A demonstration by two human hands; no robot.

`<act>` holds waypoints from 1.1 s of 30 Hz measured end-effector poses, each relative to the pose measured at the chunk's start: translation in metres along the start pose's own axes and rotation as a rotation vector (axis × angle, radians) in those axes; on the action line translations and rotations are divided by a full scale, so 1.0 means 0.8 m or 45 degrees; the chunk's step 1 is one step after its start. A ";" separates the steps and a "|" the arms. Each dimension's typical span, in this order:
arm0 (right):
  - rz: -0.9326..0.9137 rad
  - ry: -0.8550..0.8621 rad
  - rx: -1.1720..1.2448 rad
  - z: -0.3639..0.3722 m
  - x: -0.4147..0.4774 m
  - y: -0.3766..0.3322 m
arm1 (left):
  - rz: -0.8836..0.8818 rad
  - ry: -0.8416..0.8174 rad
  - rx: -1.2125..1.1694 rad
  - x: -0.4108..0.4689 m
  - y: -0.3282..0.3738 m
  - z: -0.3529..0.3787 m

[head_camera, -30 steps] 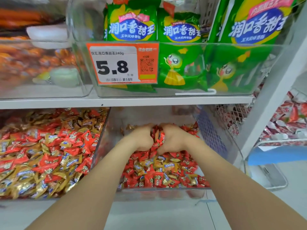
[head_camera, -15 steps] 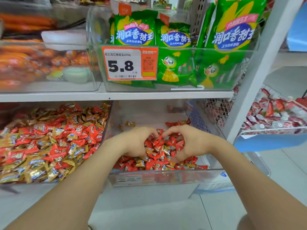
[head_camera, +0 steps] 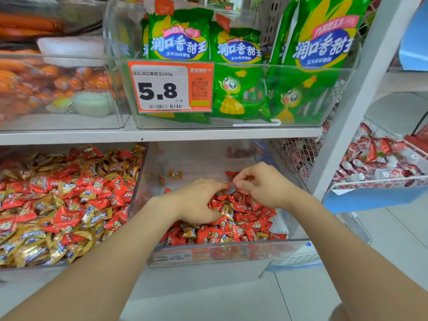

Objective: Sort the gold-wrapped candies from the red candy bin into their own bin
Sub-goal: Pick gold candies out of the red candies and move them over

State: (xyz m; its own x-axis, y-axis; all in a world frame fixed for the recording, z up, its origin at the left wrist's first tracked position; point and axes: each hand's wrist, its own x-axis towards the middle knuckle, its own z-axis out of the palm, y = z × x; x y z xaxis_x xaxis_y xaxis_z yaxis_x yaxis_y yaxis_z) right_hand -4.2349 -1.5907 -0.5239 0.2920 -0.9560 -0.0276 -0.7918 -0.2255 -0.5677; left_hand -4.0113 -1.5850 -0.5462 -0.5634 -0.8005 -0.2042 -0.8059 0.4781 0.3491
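Sorting far from done, by look: gold candies point(head_camera: 228, 210) among reds in right clear bin point(head_camera: 231, 252). Left hand point(head_camera: 196, 202) fingers curled into pile, grasp unclear; right hand point(head_camera: 261, 185) pinching red wrapper point(head_camera: 228, 186).

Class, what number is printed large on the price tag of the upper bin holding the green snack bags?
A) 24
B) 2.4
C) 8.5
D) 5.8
D: the orange-edged price tag on the clear upper bin in front of the green snack bags reads 5.8.

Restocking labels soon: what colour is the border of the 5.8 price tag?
Orange, around a white panel on the price tag; head view.
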 end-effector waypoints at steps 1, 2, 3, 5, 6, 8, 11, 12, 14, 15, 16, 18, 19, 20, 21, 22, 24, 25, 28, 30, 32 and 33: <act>-0.003 0.009 -0.011 -0.001 0.000 0.000 | 0.001 -0.026 -0.003 0.004 -0.001 0.004; -0.007 0.029 -0.010 -0.002 -0.001 0.000 | -0.007 -0.040 0.000 0.007 0.000 0.007; -0.004 0.049 -0.011 -0.004 -0.002 0.001 | -0.025 -0.041 0.007 0.011 0.000 0.010; -0.008 0.040 -0.051 -0.007 -0.007 0.002 | -0.052 -0.014 0.015 0.016 0.001 0.015; -0.012 -0.005 -0.084 -0.007 -0.011 0.003 | -0.058 0.000 0.016 0.019 0.003 0.016; -0.029 -0.165 -0.138 -0.003 -0.019 0.005 | -0.070 0.000 0.020 0.021 0.003 0.019; -0.085 -0.409 -0.218 0.004 -0.028 0.013 | -0.087 -0.008 0.010 0.021 0.003 0.021; -0.087 -0.481 -0.308 0.005 -0.031 0.017 | -0.097 0.003 -0.004 0.020 0.003 0.021; -0.074 -0.583 -0.473 0.010 -0.034 0.021 | -0.132 0.060 -0.064 0.018 0.002 0.020; -0.074 -0.597 -0.496 0.013 -0.034 0.022 | -0.157 0.096 -0.113 0.015 0.002 0.018; -0.072 -0.589 -0.490 0.016 -0.033 0.023 | -0.187 0.134 -0.167 0.013 0.004 0.016; -0.069 -0.532 -0.421 0.015 -0.029 0.024 | -0.234 0.225 -0.275 0.006 0.008 0.011; -0.078 -0.508 -0.385 0.012 -0.028 0.024 | -0.244 0.271 -0.319 0.002 0.011 0.009; -0.082 -0.495 -0.358 0.009 -0.028 0.024 | -0.245 0.309 -0.359 -0.001 0.013 0.007; -0.080 -0.483 -0.329 0.006 -0.029 0.024 | -0.242 0.346 -0.399 -0.004 0.016 0.005; -0.072 -0.476 -0.308 0.003 -0.031 0.023 | -0.240 0.372 -0.448 -0.007 0.018 0.003; -0.078 -0.426 -0.266 -0.002 -0.036 0.019 | -0.247 0.407 -0.572 -0.013 0.026 -0.001; -0.079 -0.377 -0.232 -0.005 -0.038 0.017 | -0.257 0.421 -0.629 -0.016 0.029 -0.003; -0.081 -0.232 -0.084 -0.012 -0.041 0.012 | -0.293 0.455 -0.655 -0.018 0.038 -0.006; -0.042 -0.226 0.058 -0.015 -0.044 0.010 | -0.302 0.426 -0.585 -0.017 0.042 -0.006; 0.043 -0.229 0.215 -0.015 -0.045 0.009 | -0.302 0.386 -0.517 -0.018 0.040 -0.004; 0.100 -0.222 0.319 -0.015 -0.044 0.009 | -0.297 0.364 -0.455 -0.020 0.038 -0.003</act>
State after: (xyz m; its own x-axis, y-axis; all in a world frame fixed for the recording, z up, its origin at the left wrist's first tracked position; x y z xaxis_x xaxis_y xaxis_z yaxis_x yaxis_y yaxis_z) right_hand -4.2574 -1.5605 -0.5173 0.3398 -0.9173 -0.2076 -0.6648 -0.0782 -0.7429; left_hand -4.0264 -1.5588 -0.5301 -0.2634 -0.9619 -0.0735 -0.7638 0.1613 0.6250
